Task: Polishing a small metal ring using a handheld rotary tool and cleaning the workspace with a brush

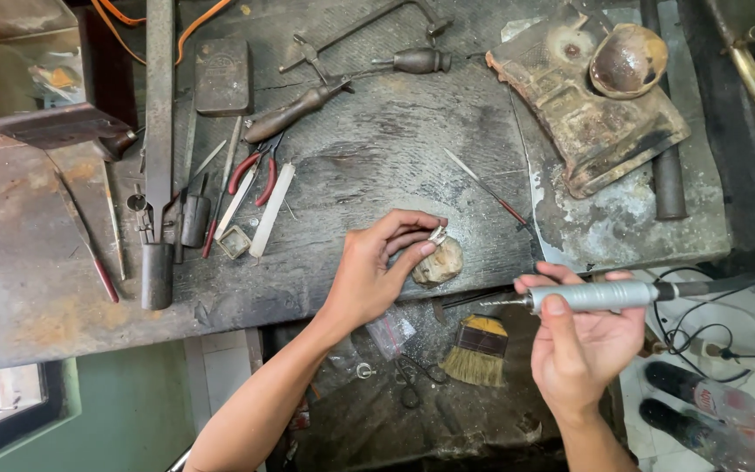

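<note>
head view only, looking straight down on a dark, worn workbench [377, 166]. my left hand [373, 275] is pinched shut, thumb and forefinger grasping a small silvery metal piece [437, 234] at the fingertips; it is too small for me to tell its shape or which way it faces. the piece sits just above a pale rounded lump [438, 262] resting at the bench's front edge, and my fingers touch that lump's side.

my right hand [583, 345] is clenched around a grey rotary handpiece [605, 295], thumb laid over the barrel. its long axis runs nearly level across the picture, slightly tilted, with the thin bit end [493, 302] pointing left toward my left hand and the black cable leaving from the right end. the tip is near the pale lump but apart from it, and below the pinched piece.

under the handpiece lies a short brush with tan bristles [480, 350]. on the bench to the left are red-handled pliers [251, 175], a long flat metal bar [158, 131] and a wooden-handled tool [294, 112]. upper right sits a rusty block [587, 114] with a round metal bowl [626, 61] on it.
</note>
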